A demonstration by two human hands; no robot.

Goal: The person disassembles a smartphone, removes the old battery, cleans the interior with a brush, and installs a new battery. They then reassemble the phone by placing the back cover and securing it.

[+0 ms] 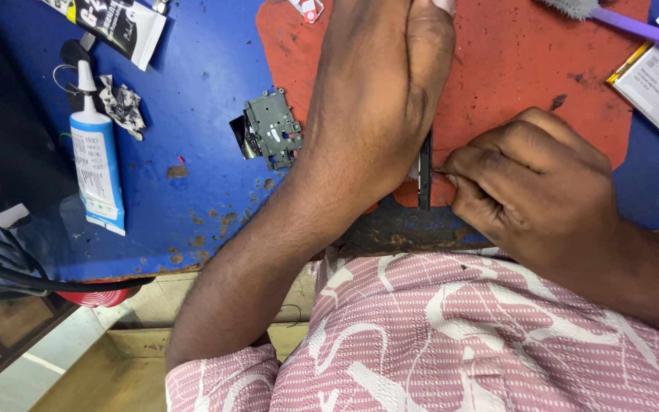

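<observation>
On red mat point(512, 69) | phone point(425, 172) on edge | between left hand point(379, 99), right hand point(524, 179)

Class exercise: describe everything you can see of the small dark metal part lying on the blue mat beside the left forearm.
The small dark metal part is a grey-black, roughly rectangular plate with notched edges, small holes and raised fittings. A shiny dark flap sticks out on its left side. It lies flat and slightly tilted on the blue mat, just left of the red mat. The left hand passes close beside it; contact cannot be told.
</observation>
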